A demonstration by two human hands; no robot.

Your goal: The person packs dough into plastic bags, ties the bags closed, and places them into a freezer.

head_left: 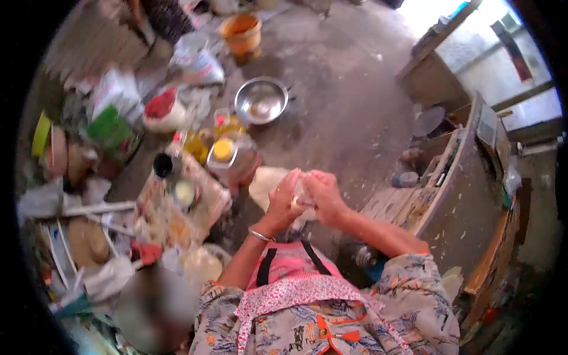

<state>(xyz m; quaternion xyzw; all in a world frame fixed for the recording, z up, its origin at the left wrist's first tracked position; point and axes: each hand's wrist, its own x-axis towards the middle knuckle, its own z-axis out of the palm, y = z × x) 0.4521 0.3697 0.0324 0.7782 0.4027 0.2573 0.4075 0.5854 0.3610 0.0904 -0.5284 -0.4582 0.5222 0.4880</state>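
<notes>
My left hand point(283, 200), with a silver bangle point(261, 235) at its wrist, is closed in front of my body. Close against it is my right hand point(324, 198), its fingers also curled shut. The fingers of both hands meet around something small that I cannot make out. A pale cream, flat piece point(260, 188) shows just beyond and left of my left hand; whether it is held or lies behind is unclear. Left of the hands stands a large clear jar with a yellow lid point(223, 150). A pink cloth point(290, 269) covers my lap below them.
A steel basin point(261, 100) and an orange bucket point(241, 34) stand on the floor ahead. Oil bottles point(194, 146) and a dark cup point(163, 165) are to the left, near bags and clutter. Wooden furniture point(408, 201) stands at the right. Part of another person point(165, 21) shows at top left.
</notes>
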